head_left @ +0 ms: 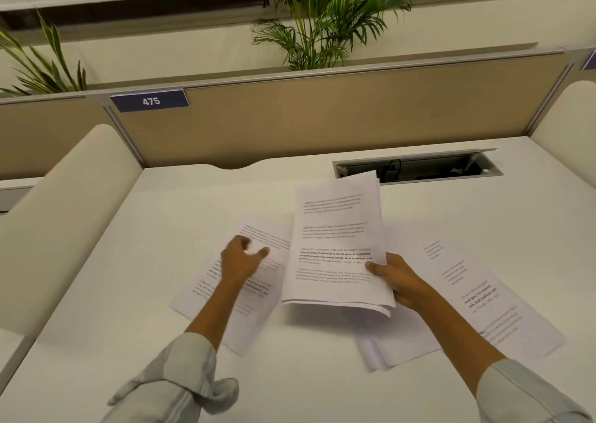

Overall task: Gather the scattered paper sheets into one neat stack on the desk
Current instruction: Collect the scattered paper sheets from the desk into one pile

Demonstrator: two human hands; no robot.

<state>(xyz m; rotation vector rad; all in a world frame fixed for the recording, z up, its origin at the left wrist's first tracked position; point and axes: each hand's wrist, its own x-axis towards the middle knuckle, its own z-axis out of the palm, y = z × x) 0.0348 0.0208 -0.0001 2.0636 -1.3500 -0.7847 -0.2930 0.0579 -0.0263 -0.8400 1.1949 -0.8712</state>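
The gathered sheets are lifted off the bench, held tilted with their printed face toward the camera, and the right hand pinches them at the lower right edge, thumb on top and fingers clamped on the bundle from behind; the bottom edges are slightly fanned, so the pile is not yet squared. Holding the bundle raised this way seems meant to keep it clear of the loose pages while the other hand collects more. To its left, two or so loose sheets lie overlapping and skewed on the white surface, and the left hand hovers over or just touches them with its fingers apart and slightly curled, blurred, probably about to draw the top page in; whether it presses the paper I cannot tell. To the right, more sheets lie flat, turned the opposite way, partly beneath the right forearm and the raised bundle. Judging by this, roughly half the gathering is left. Farther back, an open cable tray sits in the bench, just behind the bundle's top edge, then a tan partition with a label reading 475 and plants beyond.
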